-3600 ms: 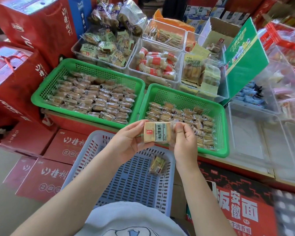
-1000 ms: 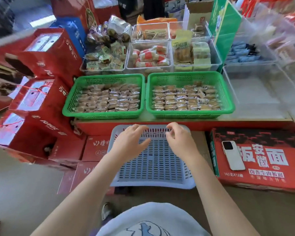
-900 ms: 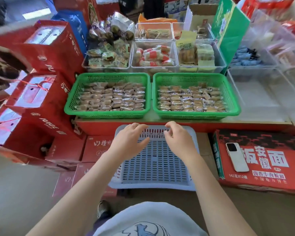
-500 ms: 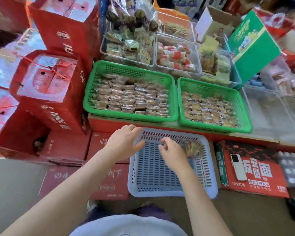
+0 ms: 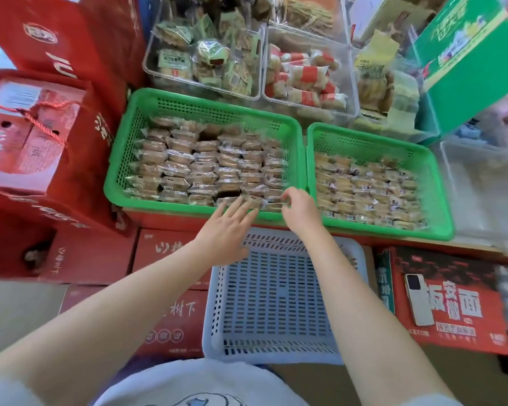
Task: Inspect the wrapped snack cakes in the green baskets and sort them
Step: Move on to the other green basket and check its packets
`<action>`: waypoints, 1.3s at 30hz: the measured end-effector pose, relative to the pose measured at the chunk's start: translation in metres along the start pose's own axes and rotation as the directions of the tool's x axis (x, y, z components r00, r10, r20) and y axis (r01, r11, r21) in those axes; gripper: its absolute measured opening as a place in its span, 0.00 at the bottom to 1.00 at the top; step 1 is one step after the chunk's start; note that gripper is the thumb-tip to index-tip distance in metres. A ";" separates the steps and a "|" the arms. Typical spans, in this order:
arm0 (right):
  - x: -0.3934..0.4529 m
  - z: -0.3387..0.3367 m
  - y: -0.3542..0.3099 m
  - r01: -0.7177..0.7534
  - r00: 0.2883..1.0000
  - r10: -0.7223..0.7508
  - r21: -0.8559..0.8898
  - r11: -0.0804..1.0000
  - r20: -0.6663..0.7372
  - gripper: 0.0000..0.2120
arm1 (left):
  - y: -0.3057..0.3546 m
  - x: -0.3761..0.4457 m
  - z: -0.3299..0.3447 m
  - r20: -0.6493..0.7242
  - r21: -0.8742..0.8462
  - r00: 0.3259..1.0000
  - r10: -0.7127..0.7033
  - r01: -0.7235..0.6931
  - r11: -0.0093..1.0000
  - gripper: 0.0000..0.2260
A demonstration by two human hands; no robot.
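Phone on red carton beside white basket; hands empty, left flat, right loosely curled

Two green baskets sit side by side on the red-edged shelf.

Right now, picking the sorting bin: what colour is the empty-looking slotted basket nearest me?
Pale blue-white basket, head view.

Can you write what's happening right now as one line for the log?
step: reaching for next cake | left hand: open, over near rim of left green basket | right hand: fingers curled at its front right corner, grip unclear | blue basket: below
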State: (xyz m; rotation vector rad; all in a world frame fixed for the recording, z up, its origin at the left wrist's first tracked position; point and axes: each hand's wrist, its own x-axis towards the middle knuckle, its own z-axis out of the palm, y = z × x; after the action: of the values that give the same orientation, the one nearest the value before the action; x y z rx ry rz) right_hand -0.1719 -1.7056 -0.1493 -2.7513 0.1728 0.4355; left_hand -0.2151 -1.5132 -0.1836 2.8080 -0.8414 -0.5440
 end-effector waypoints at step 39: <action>0.021 -0.028 0.010 0.271 0.963 -0.267 0.138 0.953 -0.043 0.03 | -0.006 0.043 -0.004 0.150 -0.043 0.982 -0.114 0.122 0.992 0.35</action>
State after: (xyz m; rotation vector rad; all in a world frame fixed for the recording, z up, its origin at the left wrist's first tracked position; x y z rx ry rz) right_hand -0.1461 -1.7264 -0.1346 -2.5895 -0.1591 0.3034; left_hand -0.1777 -1.5320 -0.1939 2.8103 -0.6774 -0.7880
